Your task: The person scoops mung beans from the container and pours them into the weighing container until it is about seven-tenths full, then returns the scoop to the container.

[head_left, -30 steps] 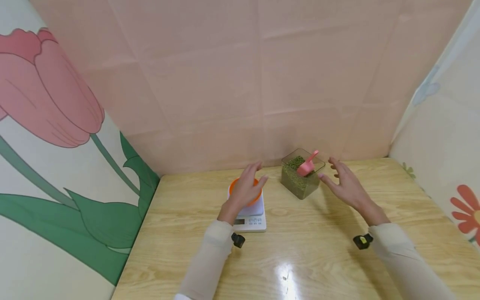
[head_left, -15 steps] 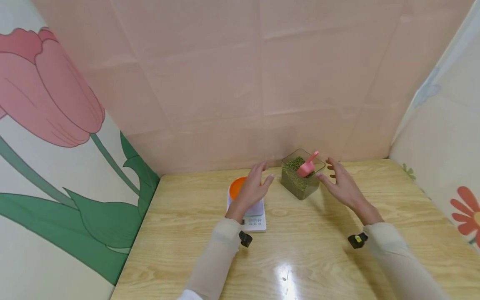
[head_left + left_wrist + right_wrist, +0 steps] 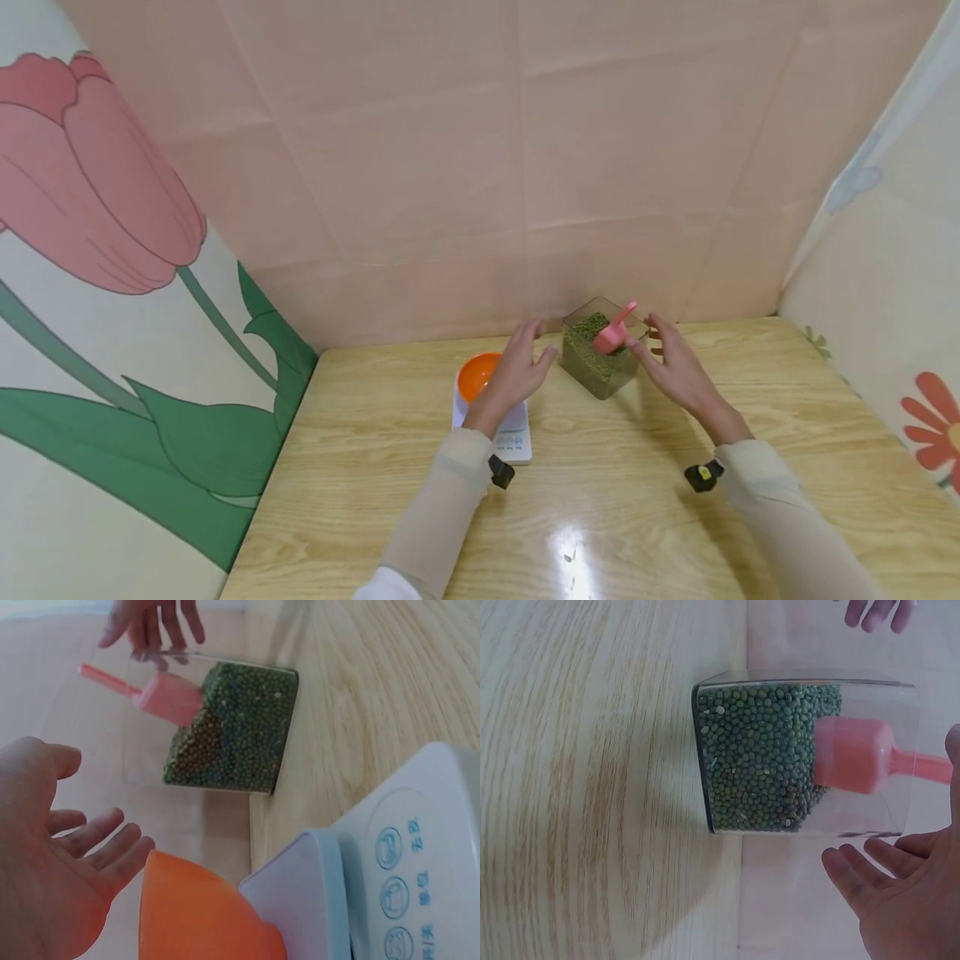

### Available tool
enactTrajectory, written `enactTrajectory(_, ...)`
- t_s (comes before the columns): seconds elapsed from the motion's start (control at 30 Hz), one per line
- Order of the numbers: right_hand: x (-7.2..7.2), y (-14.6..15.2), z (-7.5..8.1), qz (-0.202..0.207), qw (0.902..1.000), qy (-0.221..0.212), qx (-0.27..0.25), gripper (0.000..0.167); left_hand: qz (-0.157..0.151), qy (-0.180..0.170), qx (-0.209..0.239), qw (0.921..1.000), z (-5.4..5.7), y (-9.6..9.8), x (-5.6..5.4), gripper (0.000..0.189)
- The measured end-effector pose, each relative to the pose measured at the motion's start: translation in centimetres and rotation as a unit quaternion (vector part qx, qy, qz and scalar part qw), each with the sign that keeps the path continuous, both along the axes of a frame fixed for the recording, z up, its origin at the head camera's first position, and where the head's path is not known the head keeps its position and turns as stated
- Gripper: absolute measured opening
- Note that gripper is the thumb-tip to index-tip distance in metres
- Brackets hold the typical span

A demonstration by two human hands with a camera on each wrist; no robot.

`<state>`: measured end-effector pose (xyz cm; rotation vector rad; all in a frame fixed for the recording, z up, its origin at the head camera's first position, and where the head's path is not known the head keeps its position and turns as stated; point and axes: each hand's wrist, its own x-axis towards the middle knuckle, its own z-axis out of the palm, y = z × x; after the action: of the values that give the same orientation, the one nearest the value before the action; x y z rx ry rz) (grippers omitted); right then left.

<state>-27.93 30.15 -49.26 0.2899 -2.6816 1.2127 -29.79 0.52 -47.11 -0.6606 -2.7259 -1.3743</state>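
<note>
A clear square container of mung beans stands at the back of the table. A pink scoop leans in the beans with its handle pointing up past the rim. Close to the container's right side is my right hand, fingers loosely bent and thumb near the rim; whether it touches is hard to tell. My left hand hovers with relaxed fingers between the container and an orange bowl, holding nothing. The bowl sits on a white kitchen scale, partly hidden behind my left hand and forearm in the head view.
The wooden table meets a pink covered wall just behind the container. Flower-printed panels rise on the left and right sides. Small black wrist cameras are strapped to both wrists.
My left hand has moved right, off the bowl and toward the container, uncovering more of the bowl. My right hand has drifted left, closer to the container's rim. Container and scoop stay put.
</note>
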Motion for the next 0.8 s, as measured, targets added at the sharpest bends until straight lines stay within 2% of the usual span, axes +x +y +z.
enactTrajectory(0.27, -0.2, -0.4, 0.1, -0.002, 1.0000, -0.009, -0.004, 0.082, -0.006, -0.023, 0.013, 0.9996, 0.6, 1.0, -0.5, 0.066)
enactTrajectory(0.5, -0.3, -0.9, -0.2, 0.007, 0.9998, -0.003, -0.019, 0.079, 0.006, -0.030, -0.009, 0.9995, 0.2, 1.9, -1.1, 0.067)
enactTrajectory(0.8, -0.4, -0.8, -0.4, 0.001, 0.9996, -0.012, -0.025, 0.079, -0.006, -0.045, -0.006, 0.9989, -0.1, 2.9, -1.6, 0.067)
